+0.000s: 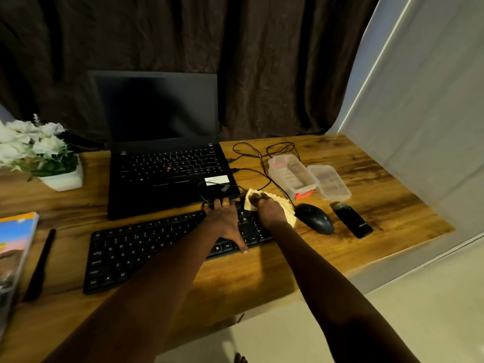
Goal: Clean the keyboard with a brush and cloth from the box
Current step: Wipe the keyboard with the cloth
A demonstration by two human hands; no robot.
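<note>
A black external keyboard (pixel 136 250) lies on the wooden desk in front of the laptop. My left hand (pixel 225 221) lies flat across its right part, fingers over the far edge and thumb at the near edge. My right hand (pixel 269 209) presses a pale yellow cloth (pixel 288 210) onto the keyboard's far right end. A black brush (pixel 352 218) lies on the desk to the right of the mouse. The clear plastic box (pixel 292 176) stands open behind it, its lid (pixel 328 182) beside it.
An open black laptop (pixel 167 163) stands behind the keyboard. A black mouse (pixel 315 218) with a looping cable sits right of the cloth. A white flower pot (pixel 62 176), a book (pixel 15 247) and a black pen (pixel 40 265) are at the left. The desk edge runs near right.
</note>
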